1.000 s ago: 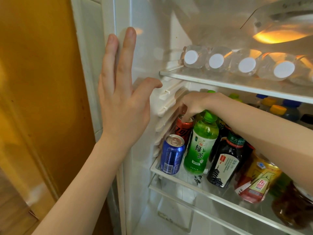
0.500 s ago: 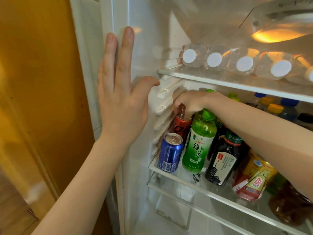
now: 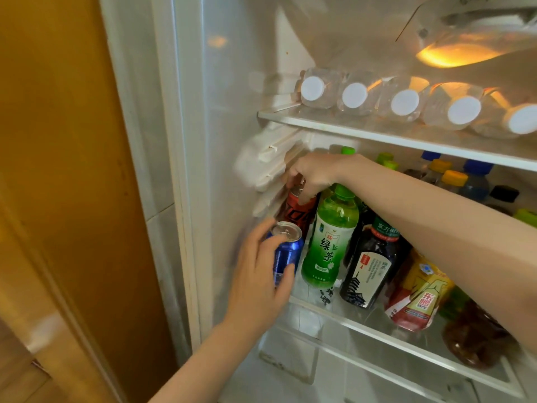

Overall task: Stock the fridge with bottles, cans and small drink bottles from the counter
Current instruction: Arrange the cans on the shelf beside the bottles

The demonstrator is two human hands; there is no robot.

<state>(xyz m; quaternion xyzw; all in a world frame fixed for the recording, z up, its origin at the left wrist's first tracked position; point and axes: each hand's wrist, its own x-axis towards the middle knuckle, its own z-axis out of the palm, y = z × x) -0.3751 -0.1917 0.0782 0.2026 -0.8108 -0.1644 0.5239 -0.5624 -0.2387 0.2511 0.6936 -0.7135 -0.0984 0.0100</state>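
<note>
**A:** What is happening nearest the camera?

**B:** The left grip (image 3: 261, 274) is wrapping around the short blue aluminium can (image 3: 287, 253). The thumb is pressing on its front and the fingers are curling round the far side, by the silver top. The can is sitting upright at the front left corner of the glass fridge shelf (image 3: 348, 322). The palm is hiding the base, so I cannot tell whether it is resting there.

**A:** And the other hand?

**B:** The right grip (image 3: 313, 173) is reaching in from the right, over the bottles. Its fingertips are curling down and pinching the top of the red and black aluminium can (image 3: 299, 209). That can is standing just behind the blue one, close to the fridge's left wall.

**A:** What is standing beside them?

**B:** A green plastic tea bottle (image 3: 331, 242) is standing just beside both cans. To its right, a dark bottle with a white label (image 3: 372, 263) is leaning slightly.

**A:** Farther back?

**B:** On the upper glass shelf (image 3: 377, 135), clear plastic water bottles with white caps (image 3: 404, 101) are lying in a row, caps facing outward.
</note>
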